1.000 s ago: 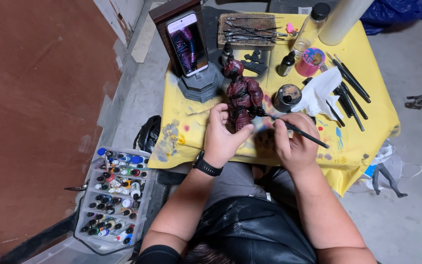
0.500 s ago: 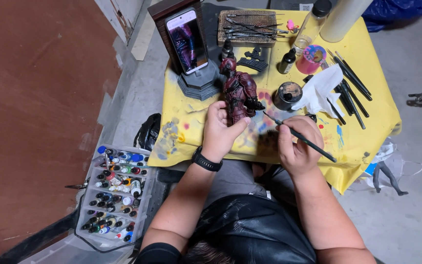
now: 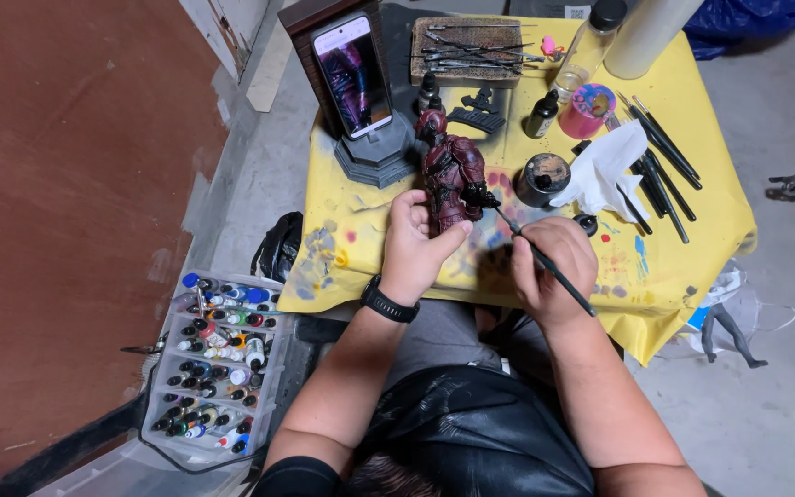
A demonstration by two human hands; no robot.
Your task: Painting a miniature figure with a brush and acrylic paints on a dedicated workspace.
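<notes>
My left hand (image 3: 419, 248) grips the legs of a dark red figurine (image 3: 453, 166), holding it upright over the yellow-covered table (image 3: 692, 248). A black band sits on that wrist. My right hand (image 3: 552, 269) holds a thin black paintbrush (image 3: 545, 262), whose tip touches the figurine's right side near its arm. Both hands hover near the table's front edge, above my lap.
A phone (image 3: 353, 74) stands on a grey base behind the figurine. A dark paint pot (image 3: 543, 177), white tissue (image 3: 604, 170), pink cup (image 3: 587, 109), small bottles and several brushes (image 3: 660, 170) lie to the right. A tray of paint bottles (image 3: 218, 364) sits on the floor, left.
The figurine has been raised and turned upright, and the brush tip has moved up against its side. My right hand shifted slightly upward.
</notes>
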